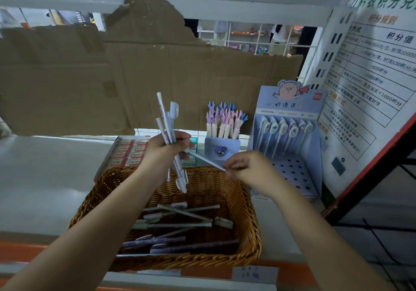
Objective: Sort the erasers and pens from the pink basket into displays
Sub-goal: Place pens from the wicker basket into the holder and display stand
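Pens (167, 121), bundle of several: gripped in the curled fingers of the left hand (165, 149) and held above the basket (252, 212). Slim white barrels fan up past the knuckles; ends with pale oval toppers hang below.
Single pen (207, 160): thin and white, near end pinched in the fingers of the right hand (249, 169), far end at the left hand's fingers.
Loose pens (180, 223): grey-white and purple, lying crosswise inside the brown woven basket.
Shelf (49, 178): pale grey with an orange front edge, carrying the basket.
Behind the basket: eraser box (128, 151), cup (221, 150) of antler-topped pens, blue pen display (290, 133) with a pig cartoon.
Cardboard sheet (90, 76) backs the shelf; a printed notice board (371, 88) leans at the right.
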